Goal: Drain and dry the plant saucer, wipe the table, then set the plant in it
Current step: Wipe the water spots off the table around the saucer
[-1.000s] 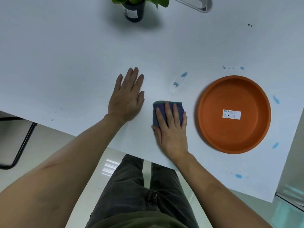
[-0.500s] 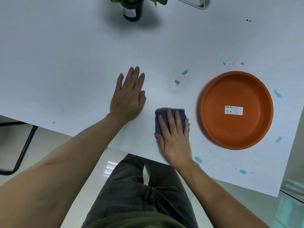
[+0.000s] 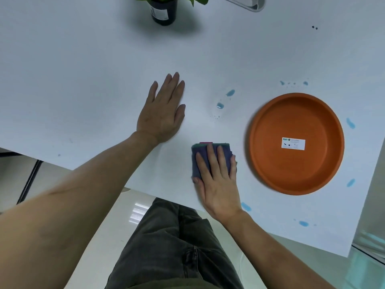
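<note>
Right hand (image 3: 218,180) presses flat on cloth (image 3: 210,157), lower centre. Left hand (image 3: 162,113) lies open, flat on table (image 3: 83,69). Saucer (image 3: 296,143) centre right; plant (image 3: 164,9) top centre.

We have single view only: head-worn wide-angle camera, looking forward and steeply down onto white counter (image 3: 83,80). Near edge of counter runs slantwise across frame, so view sits tilted against it. Close range: our forearms enter from bottom, left hand (image 3: 161,113) and right hand (image 3: 218,180) mid-frame, our lap and floor below. Orange saucer (image 3: 296,170) sits right of centre; potted plant (image 3: 164,11) cut by top edge. Wide lens bends lines near borders. No second view to share scene with.
</note>
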